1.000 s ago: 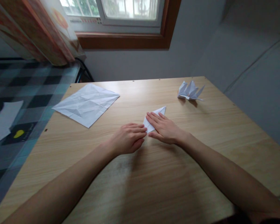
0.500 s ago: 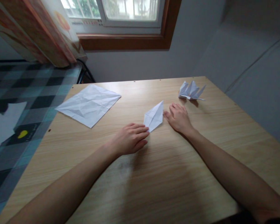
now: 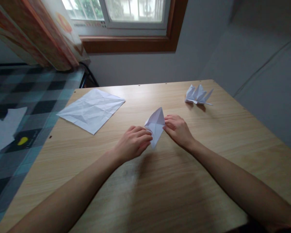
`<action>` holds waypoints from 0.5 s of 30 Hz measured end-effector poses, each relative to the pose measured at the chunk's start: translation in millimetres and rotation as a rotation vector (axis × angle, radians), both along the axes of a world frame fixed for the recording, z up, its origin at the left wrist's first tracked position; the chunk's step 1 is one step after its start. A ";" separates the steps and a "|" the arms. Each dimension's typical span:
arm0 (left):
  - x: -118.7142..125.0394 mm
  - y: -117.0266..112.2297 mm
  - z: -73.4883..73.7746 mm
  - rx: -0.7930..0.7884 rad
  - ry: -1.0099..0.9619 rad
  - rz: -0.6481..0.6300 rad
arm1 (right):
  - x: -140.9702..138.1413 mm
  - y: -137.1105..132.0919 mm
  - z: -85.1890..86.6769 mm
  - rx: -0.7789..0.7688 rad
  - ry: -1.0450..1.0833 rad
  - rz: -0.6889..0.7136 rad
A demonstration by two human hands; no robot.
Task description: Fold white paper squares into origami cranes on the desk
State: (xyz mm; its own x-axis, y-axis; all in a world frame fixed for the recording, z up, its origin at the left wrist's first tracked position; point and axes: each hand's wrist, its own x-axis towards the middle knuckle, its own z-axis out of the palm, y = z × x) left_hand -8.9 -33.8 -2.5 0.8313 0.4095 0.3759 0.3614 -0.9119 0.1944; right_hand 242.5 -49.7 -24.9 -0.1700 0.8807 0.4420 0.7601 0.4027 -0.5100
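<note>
A small diamond of folded white paper (image 3: 157, 124) is held between my two hands, near the middle of the wooden table. My left hand (image 3: 135, 141) grips its left corner, fingers curled over the edge. On the opposite side, my right hand (image 3: 178, 128) pinches the right corner between thumb and fingers. One point of the paper faces the window and the other faces me. Creases run across its surface. The fingertips under the paper are hidden.
A creased white paper sheet (image 3: 93, 111) lies at the table's back left. Several-pointed folded white paper (image 3: 198, 94) stands at the back right. Left of the wooden table (image 3: 184, 184), torn white paper (image 3: 5, 132) rests on a checked cloth (image 3: 48, 97). A window is behind.
My right hand has come left and closed on the paper's right corner. The paper has shifted slightly toward me and turned. My left hand has moved from its near tip to its left corner.
</note>
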 end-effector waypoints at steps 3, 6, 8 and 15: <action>-0.3 -0.1 -0.2 0.039 -0.013 0.054 | -0.3 0.1 1.0 -0.053 0.006 -0.026; 0.5 1.3 -1.3 0.014 0.002 0.071 | -0.4 1.5 1.3 -0.071 0.033 -0.042; 1.7 2.9 -2.0 -0.039 0.057 0.065 | -0.3 2.1 1.1 -0.077 0.025 -0.029; 4.9 3.2 2.3 -0.091 0.155 0.049 | 0.1 1.4 2.7 -0.114 0.011 0.017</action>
State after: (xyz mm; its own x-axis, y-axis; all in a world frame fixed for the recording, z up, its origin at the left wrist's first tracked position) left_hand -4.0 -30.5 -0.3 0.8547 0.4770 0.2046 0.4367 -0.8739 0.2134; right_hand 242.6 -48.3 -22.1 -0.1808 0.9226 0.3407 0.7479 0.3539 -0.5615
